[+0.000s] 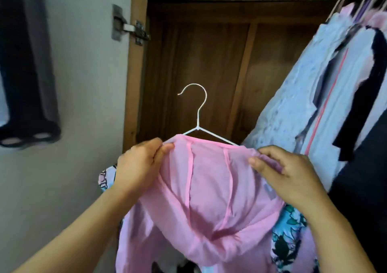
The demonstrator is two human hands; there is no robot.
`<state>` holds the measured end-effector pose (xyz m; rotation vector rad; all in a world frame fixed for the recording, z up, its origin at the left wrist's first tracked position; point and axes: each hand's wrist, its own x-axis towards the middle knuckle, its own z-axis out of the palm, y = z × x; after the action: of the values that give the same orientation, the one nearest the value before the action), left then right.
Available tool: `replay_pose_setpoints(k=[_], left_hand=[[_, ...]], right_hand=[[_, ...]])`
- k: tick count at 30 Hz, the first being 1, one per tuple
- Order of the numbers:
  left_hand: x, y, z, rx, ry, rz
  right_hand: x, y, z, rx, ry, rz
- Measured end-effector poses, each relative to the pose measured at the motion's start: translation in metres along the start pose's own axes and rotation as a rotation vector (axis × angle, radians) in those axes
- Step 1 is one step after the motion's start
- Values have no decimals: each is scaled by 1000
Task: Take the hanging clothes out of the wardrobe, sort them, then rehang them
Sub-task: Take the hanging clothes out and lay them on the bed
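Observation:
A thin pink hooded garment [205, 191] hangs on a white wire hanger [198, 113] in front of the open wardrobe [209, 63]. My left hand [138, 166] pinches the pink fabric at the hanger's left shoulder. My right hand [287, 174] pinches the fabric at the right shoulder. The hood drapes toward me between both hands. The hanger's hook points up and left, free of the rail. The hanger's arms are mostly hidden under the cloth.
Several garments [326, 88], pale blue, white and black, hang tilted on the rail at the upper right. The wardrobe door [83, 74] with its hinge [134, 30] stands open on the left. Dark clothing [27, 63] hangs at far left. Floral fabric [289, 237] lies below.

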<state>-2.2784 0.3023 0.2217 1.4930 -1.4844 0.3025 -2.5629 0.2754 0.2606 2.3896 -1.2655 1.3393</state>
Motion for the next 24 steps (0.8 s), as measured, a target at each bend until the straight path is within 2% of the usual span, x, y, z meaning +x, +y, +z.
replay_pose_setpoints(k=[3,7,10,16,21,24], left_hand=[[-63,-21,-43,168,43,-132],[-145,-53,-112,231,43,-236],[-205,-71,-171,325,50,-272],[-340,-99,-298,580,102,-456],[-450,-86,-378,797,317,-721],[-503,-83,-417,918,456,-894]], right_hand=[[-25,-30,38,139,-36,-48],[-57,-83,83,371,-140,-104],[-80,-133,117,484,-250,-135],[-127,-262,184,748,-376,-339],[-183,-402,220,941,-465,-636],[-218,-491,246,1036,-580,-762]])
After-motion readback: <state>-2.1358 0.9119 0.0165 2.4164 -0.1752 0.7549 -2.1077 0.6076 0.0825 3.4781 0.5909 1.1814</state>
